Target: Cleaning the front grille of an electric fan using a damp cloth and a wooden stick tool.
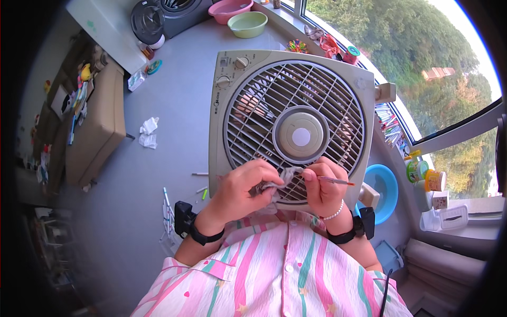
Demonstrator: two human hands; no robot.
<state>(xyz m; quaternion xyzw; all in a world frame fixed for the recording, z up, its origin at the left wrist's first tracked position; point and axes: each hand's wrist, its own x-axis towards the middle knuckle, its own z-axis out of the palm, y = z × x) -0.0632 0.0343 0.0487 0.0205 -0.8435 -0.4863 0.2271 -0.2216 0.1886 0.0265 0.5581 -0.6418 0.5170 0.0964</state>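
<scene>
A beige Midea box fan [247, 59] with a round slatted grille lies before me, its dials at the upper left. Over the lower part of the grille, my left hand [247, 190] pinches a crumpled greyish cloth or wipe [289, 174]. The cloth's twisted end reaches to my right hand [326, 184], whose thumb and fingers hold a thin stick-like tool [334, 180] with a reddish-orange tip pointing right. Whether the tool is a small brush, I cannot tell. Part of the cloth hangs below my left fingers.
Pens [168, 214] and crumpled tissues [149, 132] lie on the floor at left. A blue basin [382, 194] stands right of the fan. Markers [390, 125] and tubs [417, 170] line the window side. A brown sofa [97, 123] is at left; pink and green basins [247, 24] stand farther back.
</scene>
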